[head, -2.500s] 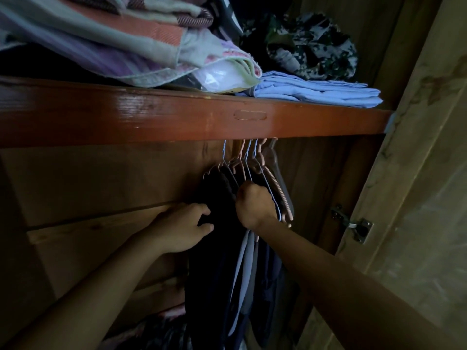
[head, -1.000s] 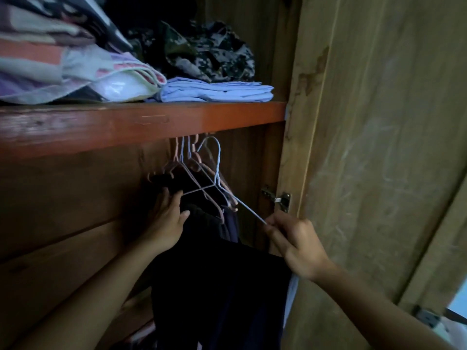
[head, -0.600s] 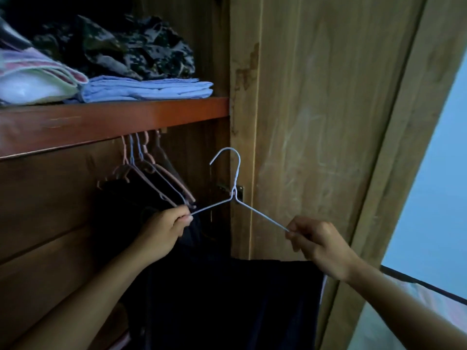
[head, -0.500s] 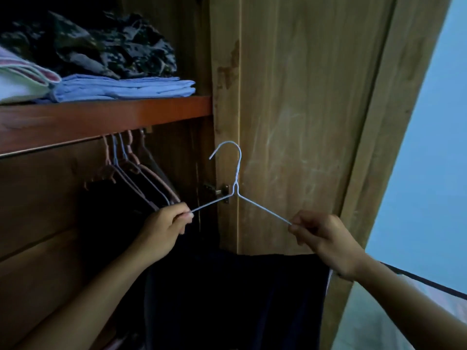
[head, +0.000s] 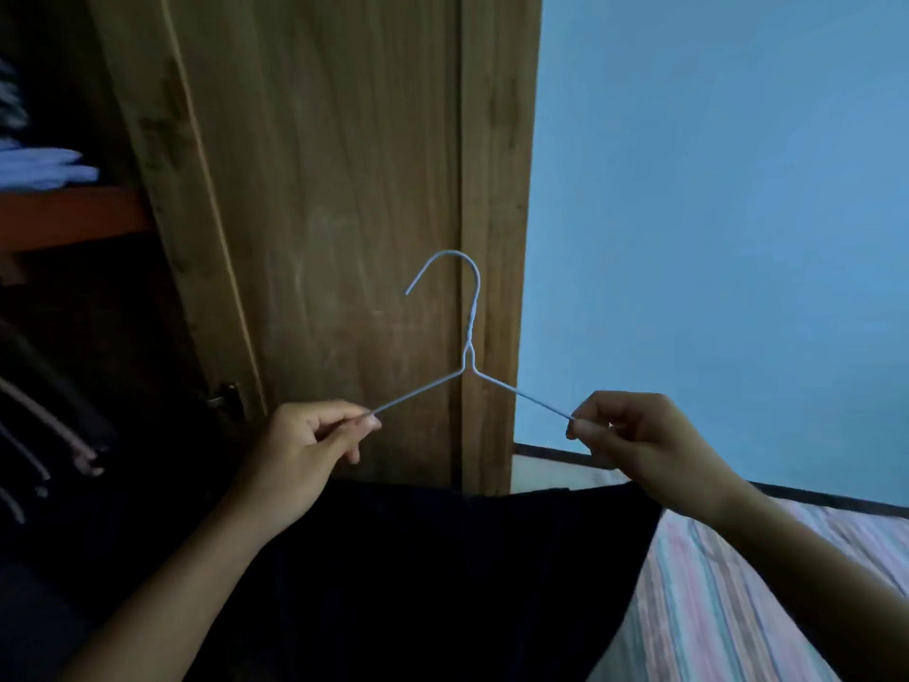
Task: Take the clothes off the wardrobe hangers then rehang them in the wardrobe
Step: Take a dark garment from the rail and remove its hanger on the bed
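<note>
A blue wall (head: 713,214) fills the right half of the view, and a wooden wardrobe door (head: 319,189) stands open beside it at centre. The dark wardrobe interior (head: 98,361) is seen at far left, where an orange-brown shelf (head: 69,214) carries folded pale blue clothes (head: 44,164); below it, other hangers (head: 44,435) are dimly made out. A striped bed cover (head: 738,607) lies at lower right. A dark garment (head: 442,583) is draped below the two hands, outside the wardrobe and in front of the door; its type cannot be told. It hangs from a pale blue wire hanger (head: 467,347), held upright with the hook pointing left. The left hand (head: 305,445) is curled, its thumb and forefinger pinching the hanger's left arm. The right hand (head: 634,435) is likewise curled, pinching the hanger's right arm at its end.
</note>
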